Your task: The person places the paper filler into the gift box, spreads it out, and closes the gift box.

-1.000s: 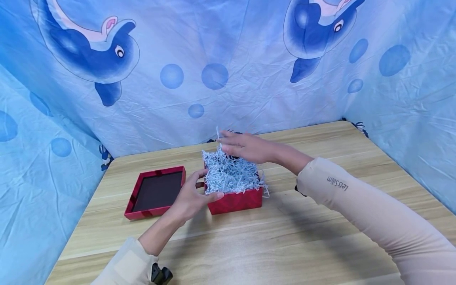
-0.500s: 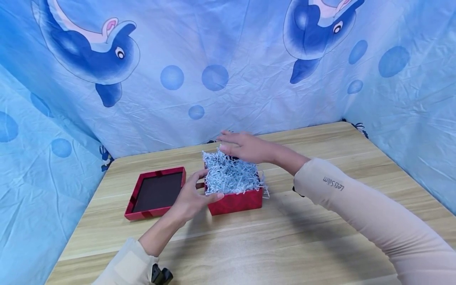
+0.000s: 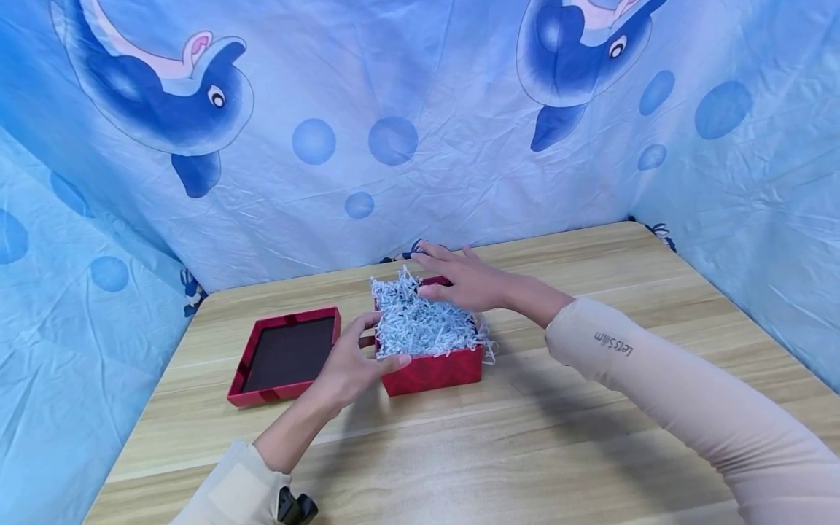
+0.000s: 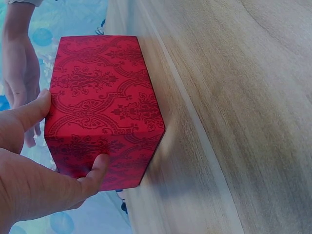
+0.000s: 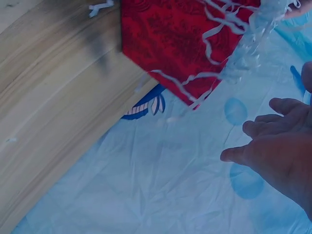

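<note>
One red damask-patterned gift box [image 3: 436, 373], heaped with pale-blue shredded paper [image 3: 423, 329], stands on the wood-grain table [image 3: 433, 459] to the right of an upturned lid [image 3: 289, 355]. The left hand [image 3: 345, 367] grips the box's near left corner between thumb and fingers; the right hand [image 3: 467, 281], fingers spread, is over its far right part.

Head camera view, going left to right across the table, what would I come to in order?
Shallow red lid with a dark inside → left hand → red box → right sleeve.
</note>
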The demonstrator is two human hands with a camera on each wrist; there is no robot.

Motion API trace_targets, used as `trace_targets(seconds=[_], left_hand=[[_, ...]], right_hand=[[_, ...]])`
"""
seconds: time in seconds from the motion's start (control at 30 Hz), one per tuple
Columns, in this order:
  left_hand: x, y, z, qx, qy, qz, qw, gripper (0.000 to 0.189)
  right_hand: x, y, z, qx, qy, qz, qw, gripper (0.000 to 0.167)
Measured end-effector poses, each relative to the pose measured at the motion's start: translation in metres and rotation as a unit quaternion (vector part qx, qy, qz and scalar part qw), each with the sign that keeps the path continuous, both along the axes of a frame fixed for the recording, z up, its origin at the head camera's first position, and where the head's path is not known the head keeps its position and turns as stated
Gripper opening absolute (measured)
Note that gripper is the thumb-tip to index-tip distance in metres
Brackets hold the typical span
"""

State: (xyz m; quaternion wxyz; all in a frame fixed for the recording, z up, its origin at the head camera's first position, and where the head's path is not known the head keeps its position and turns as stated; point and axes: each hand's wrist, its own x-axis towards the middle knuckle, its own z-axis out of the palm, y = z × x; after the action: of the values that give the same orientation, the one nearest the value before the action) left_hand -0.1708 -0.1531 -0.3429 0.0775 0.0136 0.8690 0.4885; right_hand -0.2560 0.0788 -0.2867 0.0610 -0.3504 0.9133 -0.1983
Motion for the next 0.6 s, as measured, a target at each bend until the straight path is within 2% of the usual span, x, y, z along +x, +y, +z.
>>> trace_targets(seconds=[0.27, 0.6], left_hand=[[0.001, 0.001, 0.000, -0.007, 0.004, 0.006, 1.0000, 0.087], [0.002, 0.000, 0.000, 0.002, 0.008, -0.001, 1.0000, 0.086]], right_hand=[[-0.004, 0.027, 0.001, -0.016, -0.005, -0.016, 0.9997, 0.074], [-0.011, 0.066, -0.004, -0.038, 0.009, -0.066, 0.9971, 0.075]])
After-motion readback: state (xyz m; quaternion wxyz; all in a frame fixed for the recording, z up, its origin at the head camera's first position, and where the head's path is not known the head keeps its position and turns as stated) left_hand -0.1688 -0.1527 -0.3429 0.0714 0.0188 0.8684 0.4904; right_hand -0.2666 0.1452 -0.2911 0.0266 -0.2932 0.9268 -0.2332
